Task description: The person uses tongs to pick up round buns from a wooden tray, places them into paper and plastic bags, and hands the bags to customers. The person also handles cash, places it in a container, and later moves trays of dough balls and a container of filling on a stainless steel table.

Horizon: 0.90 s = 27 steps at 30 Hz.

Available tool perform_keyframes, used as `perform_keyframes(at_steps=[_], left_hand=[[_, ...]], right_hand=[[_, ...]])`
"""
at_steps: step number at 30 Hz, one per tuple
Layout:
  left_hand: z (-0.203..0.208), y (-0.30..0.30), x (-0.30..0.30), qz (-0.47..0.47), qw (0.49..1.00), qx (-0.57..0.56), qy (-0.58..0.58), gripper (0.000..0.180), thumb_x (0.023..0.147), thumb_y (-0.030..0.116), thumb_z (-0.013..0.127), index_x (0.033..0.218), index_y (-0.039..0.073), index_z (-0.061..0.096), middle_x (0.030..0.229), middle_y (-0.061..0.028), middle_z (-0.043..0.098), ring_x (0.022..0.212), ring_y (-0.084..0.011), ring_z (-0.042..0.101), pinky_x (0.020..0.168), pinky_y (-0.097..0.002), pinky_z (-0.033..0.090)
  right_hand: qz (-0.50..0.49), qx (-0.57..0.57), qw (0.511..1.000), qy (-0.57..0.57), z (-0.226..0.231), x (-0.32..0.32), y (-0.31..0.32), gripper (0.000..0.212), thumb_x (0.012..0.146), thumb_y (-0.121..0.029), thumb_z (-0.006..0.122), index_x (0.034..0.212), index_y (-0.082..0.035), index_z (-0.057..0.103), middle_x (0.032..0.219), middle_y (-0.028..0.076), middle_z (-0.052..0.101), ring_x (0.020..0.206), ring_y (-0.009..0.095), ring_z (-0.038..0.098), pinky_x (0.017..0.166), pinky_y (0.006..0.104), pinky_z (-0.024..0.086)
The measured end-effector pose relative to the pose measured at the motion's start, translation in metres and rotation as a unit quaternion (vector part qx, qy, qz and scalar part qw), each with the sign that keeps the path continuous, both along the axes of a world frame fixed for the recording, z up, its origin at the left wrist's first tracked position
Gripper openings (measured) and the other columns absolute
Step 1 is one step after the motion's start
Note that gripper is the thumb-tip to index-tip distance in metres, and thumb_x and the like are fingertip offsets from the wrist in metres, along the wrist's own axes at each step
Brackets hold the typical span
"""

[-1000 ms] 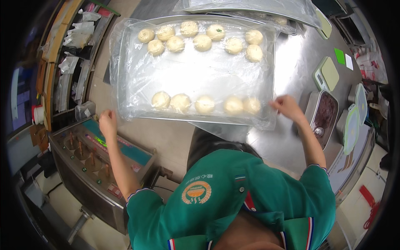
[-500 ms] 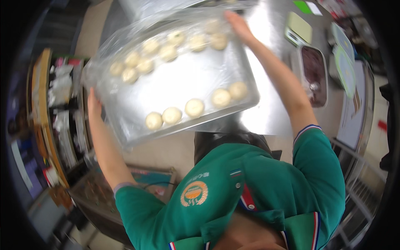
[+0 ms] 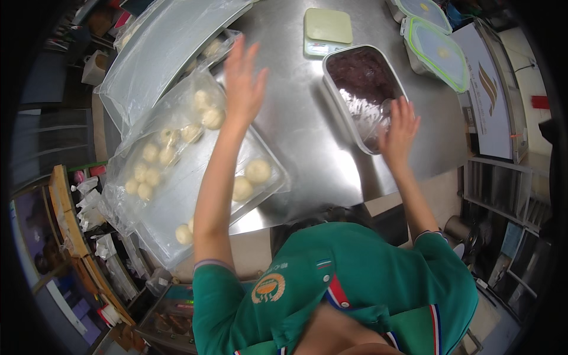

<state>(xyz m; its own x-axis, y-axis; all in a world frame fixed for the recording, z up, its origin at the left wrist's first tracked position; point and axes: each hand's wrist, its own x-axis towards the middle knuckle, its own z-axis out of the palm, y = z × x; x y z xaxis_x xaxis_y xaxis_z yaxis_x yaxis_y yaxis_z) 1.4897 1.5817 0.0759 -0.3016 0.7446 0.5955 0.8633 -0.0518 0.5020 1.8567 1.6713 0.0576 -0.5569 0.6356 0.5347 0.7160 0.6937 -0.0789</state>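
Note:
A metal baking tray (image 3: pixel 177 195) wrapped in clear plastic lies on the steel table at the left, with several pale dough balls (image 3: pixel 258 170) on it. My left hand (image 3: pixel 242 80) hovers open above the tray's far end, fingers spread, holding nothing. My right hand (image 3: pixel 399 127) rests open on the near corner of a rectangular metal pan (image 3: pixel 355 118) holding dark red paste partly covered by clear film.
A second plastic-covered tray (image 3: pixel 171 41) lies beyond the first. A pale green scale (image 3: pixel 327 29) and lidded containers (image 3: pixel 438 50) stand at the back of the steel table (image 3: pixel 307 148). Shelves and clutter lie to the left, racks to the right.
The tray that both hands held up has been set down on the table at the left. Both hands have let go; the right has moved to the paste pan.

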Motion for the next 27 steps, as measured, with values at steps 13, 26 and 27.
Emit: perform_keyframes(at_steps=[13, 26, 27], left_hand=[[-0.12, 0.169, 0.11, 0.096, 0.969, -0.228, 0.025, 0.058, 0.095, 0.029, 0.052, 0.149, 0.018, 0.034, 0.159, -0.0081, 0.023, 0.147, -0.03, 0.018, 0.116, -0.0559, 0.017], [-0.12, -0.078, 0.257, 0.226, 0.954, -0.196, -0.017, 0.05, 0.084, 0.004, 0.064, 0.127, 0.029, 0.06, 0.156, -0.0183, 0.024, 0.139, -0.0504, 0.02, 0.109, -0.0654, 0.024], [-0.121, -0.079, 0.256, 0.22, 0.954, -0.205, -0.014, 0.05, 0.084, 0.005, 0.065, 0.127, 0.03, 0.061, 0.156, -0.0168, 0.024, 0.139, -0.0499, 0.02, 0.109, -0.0666, 0.023]], right_hand=[[-0.049, -0.431, 0.897, 0.089, -0.036, 0.188, 0.196, 0.03, 0.1, -0.02, 0.053, 0.123, -0.003, 0.061, 0.107, 0.019, 0.069, 0.098, 0.03, 0.067, 0.086, 0.0329, 0.049], [0.134, -0.356, 0.924, 0.042, -0.031, 0.112, 0.266, 0.028, 0.097, -0.015, 0.058, 0.122, -0.005, 0.064, 0.114, 0.013, 0.067, 0.102, 0.022, 0.064, 0.09, 0.0286, 0.047], [0.18, -0.258, 0.949, 0.026, -0.023, 0.106, 0.259, 0.028, 0.096, -0.015, 0.059, 0.122, -0.005, 0.063, 0.113, 0.013, 0.067, 0.102, 0.024, 0.064, 0.09, 0.0303, 0.047]])
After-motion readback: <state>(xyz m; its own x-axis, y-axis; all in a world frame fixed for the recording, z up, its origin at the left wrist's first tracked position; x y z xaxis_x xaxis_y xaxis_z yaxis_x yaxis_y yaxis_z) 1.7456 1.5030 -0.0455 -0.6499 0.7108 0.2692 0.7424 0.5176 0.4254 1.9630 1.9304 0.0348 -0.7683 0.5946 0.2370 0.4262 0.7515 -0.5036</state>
